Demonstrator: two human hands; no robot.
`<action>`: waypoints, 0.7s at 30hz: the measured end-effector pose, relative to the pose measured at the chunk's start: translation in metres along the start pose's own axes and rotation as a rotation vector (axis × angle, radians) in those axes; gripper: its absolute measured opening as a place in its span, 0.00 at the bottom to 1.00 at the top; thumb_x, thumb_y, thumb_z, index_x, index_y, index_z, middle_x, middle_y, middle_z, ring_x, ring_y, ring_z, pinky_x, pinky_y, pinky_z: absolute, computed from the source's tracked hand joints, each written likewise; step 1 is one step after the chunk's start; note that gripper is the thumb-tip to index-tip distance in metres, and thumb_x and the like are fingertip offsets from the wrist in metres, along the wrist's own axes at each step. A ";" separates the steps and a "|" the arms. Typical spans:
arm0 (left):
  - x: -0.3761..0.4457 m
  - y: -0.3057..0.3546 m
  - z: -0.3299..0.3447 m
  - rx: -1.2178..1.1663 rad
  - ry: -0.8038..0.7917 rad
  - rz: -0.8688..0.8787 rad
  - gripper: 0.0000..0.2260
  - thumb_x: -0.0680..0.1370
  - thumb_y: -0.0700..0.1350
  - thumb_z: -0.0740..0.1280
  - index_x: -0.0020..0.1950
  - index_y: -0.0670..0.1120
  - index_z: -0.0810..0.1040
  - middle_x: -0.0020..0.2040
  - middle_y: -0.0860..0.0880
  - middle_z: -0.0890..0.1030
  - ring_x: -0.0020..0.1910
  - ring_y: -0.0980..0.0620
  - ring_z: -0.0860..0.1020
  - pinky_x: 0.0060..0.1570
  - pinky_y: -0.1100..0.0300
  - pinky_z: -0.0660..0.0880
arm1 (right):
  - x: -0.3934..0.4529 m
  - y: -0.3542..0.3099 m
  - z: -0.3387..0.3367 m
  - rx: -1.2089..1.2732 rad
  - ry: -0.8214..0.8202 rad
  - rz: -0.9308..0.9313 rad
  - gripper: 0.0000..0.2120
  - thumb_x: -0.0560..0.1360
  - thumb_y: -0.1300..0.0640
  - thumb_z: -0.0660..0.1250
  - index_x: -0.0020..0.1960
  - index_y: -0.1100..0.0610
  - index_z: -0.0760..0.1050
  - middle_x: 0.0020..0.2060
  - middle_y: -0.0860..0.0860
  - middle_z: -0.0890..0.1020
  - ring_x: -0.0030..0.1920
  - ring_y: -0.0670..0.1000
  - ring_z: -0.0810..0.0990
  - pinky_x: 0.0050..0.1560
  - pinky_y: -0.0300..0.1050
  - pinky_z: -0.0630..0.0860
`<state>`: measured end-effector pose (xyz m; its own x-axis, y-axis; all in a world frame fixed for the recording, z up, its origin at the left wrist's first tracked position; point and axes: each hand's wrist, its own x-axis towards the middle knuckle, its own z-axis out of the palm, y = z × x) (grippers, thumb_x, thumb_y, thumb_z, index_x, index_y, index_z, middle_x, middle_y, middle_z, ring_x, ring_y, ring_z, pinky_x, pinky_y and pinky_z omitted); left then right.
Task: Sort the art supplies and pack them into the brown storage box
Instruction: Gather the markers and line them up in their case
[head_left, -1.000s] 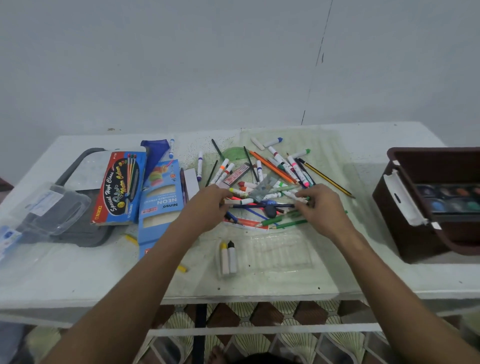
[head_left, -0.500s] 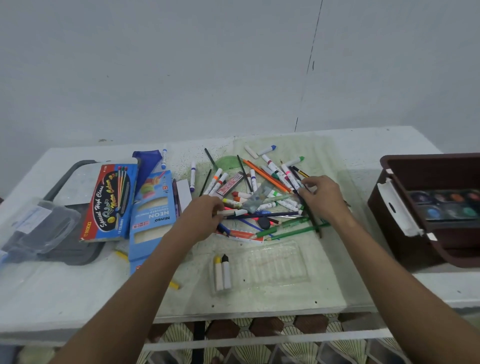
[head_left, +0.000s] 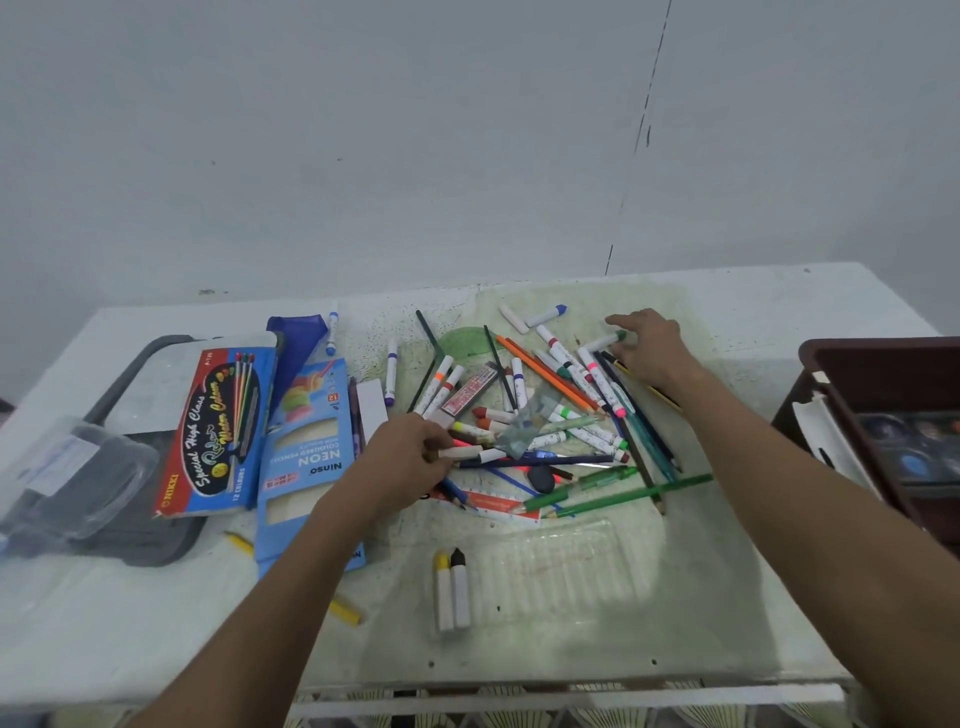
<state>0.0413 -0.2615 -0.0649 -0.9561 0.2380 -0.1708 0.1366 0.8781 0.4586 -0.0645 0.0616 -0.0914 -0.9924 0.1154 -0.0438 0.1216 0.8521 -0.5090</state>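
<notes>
**Both hands in the pile, box waiting at the edge**

Head view: The pile of markers and pencils (head_left: 545, 415) lies mid-worktop (head_left: 779, 312), and everything else is placed from it. The left hand (head_left: 410, 462) sits at the pile's near-left edge, fingers curled around a white marker (head_left: 467, 453). The right hand (head_left: 649, 345) reaches over the pile's far-right corner, fingers extended and touching a green-tipped marker (head_left: 608, 340), not yet gripping it. The brown storage box (head_left: 883, 364) stands well right of the pile, a paint palette (head_left: 914, 441) already inside.

Risks, as I judge them: the pieces lie crossed, so pulling one may drag or roll neighbours toward the worktop's edge; mixed kinds could be grabbed together.

The box is cut off at the frame's right. What lies buried under the pile cannot be made out.
</notes>
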 end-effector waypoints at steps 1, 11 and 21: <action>0.000 -0.001 -0.001 -0.018 -0.001 -0.001 0.12 0.76 0.45 0.69 0.58 0.47 0.80 0.47 0.51 0.76 0.45 0.55 0.75 0.43 0.66 0.69 | 0.003 0.000 -0.001 -0.036 -0.004 -0.011 0.16 0.78 0.58 0.65 0.65 0.54 0.75 0.65 0.58 0.71 0.67 0.58 0.68 0.67 0.48 0.57; -0.006 -0.011 -0.008 -0.184 0.078 -0.017 0.08 0.72 0.46 0.73 0.50 0.52 0.83 0.39 0.56 0.80 0.38 0.59 0.75 0.36 0.65 0.69 | -0.028 -0.010 -0.012 0.223 0.152 0.024 0.10 0.73 0.59 0.71 0.54 0.59 0.80 0.54 0.56 0.81 0.50 0.54 0.79 0.52 0.42 0.71; -0.053 0.011 -0.018 -0.627 0.192 -0.015 0.06 0.72 0.40 0.74 0.47 0.48 0.84 0.37 0.47 0.82 0.33 0.57 0.78 0.36 0.66 0.76 | -0.143 -0.063 -0.031 0.667 0.017 -0.062 0.09 0.69 0.58 0.76 0.49 0.55 0.82 0.39 0.55 0.83 0.37 0.46 0.78 0.39 0.33 0.74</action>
<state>0.0892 -0.2715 -0.0351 -0.9940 0.0981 -0.0489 0.0015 0.4587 0.8886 0.0706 0.0077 -0.0262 -0.9959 0.0893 0.0131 0.0201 0.3601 -0.9327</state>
